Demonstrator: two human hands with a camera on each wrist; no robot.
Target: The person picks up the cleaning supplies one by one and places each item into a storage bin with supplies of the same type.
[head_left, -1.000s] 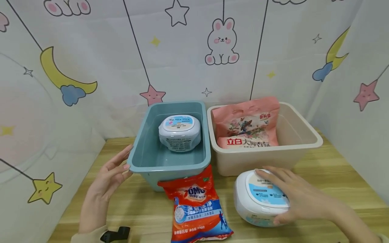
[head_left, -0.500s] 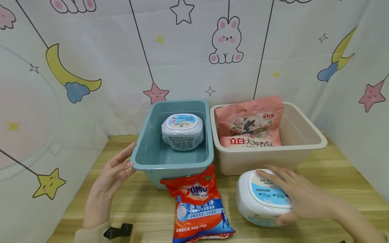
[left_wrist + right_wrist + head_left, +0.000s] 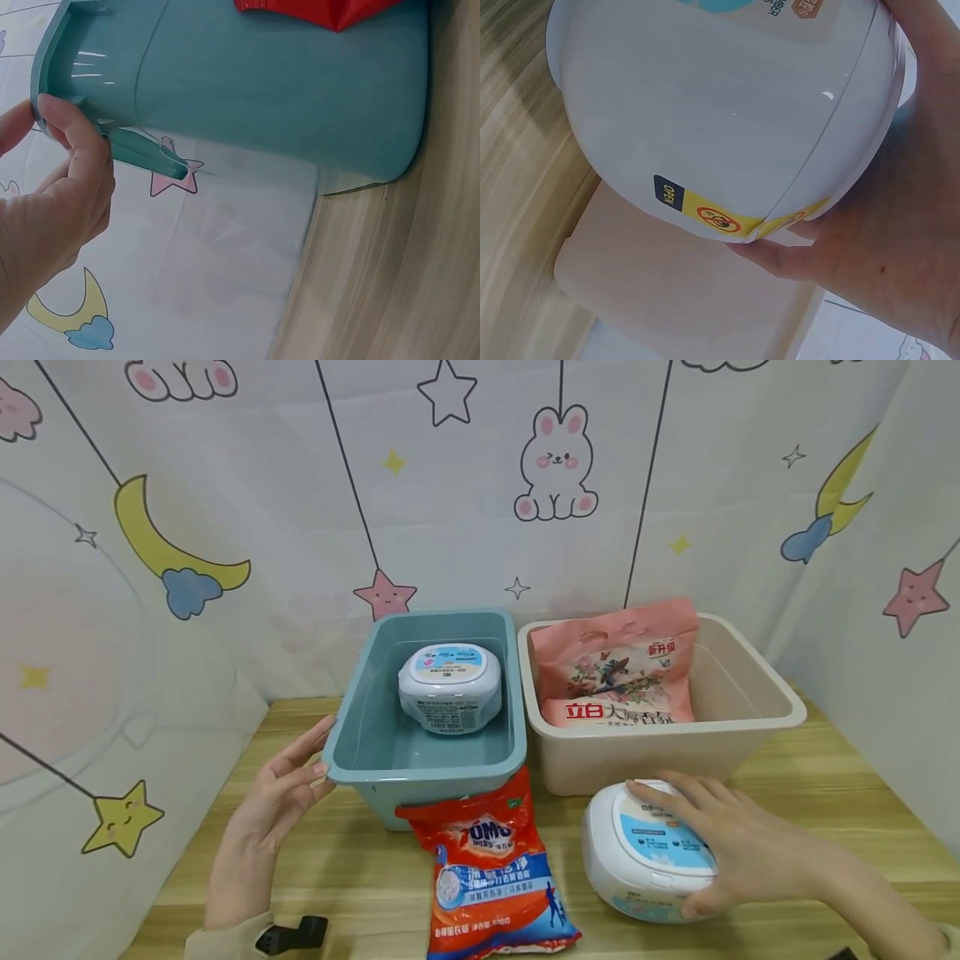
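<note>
In the head view my left hand [image 3: 281, 797] is at the near left corner of a teal plastic bin [image 3: 427, 775]. The left wrist view shows its thumb and fingers [image 3: 75, 124] pinching the bin's rim. A white lidded tub [image 3: 450, 693] with a blue label sits inside that bin. My right hand [image 3: 738, 843] grips a second white tub [image 3: 645, 877] from its right side, thumb at the near edge and fingers over the far edge. An "OPEN" sticker [image 3: 669, 193] shows on this tub in the right wrist view. Whether its base touches the table cannot be told.
A red OMO detergent bag [image 3: 491, 868] leans against the teal bin's front. To the right stands a cream bin [image 3: 652, 756] holding a pink detergent bag [image 3: 618, 664]. Behind them hangs a printed curtain [image 3: 457, 502]. Everything is on a wood-grain table [image 3: 360, 885].
The whole head view has shifted slightly, objects appearing a little further right than a second ago. Both hands keep their holds on the bin and the tub.
</note>
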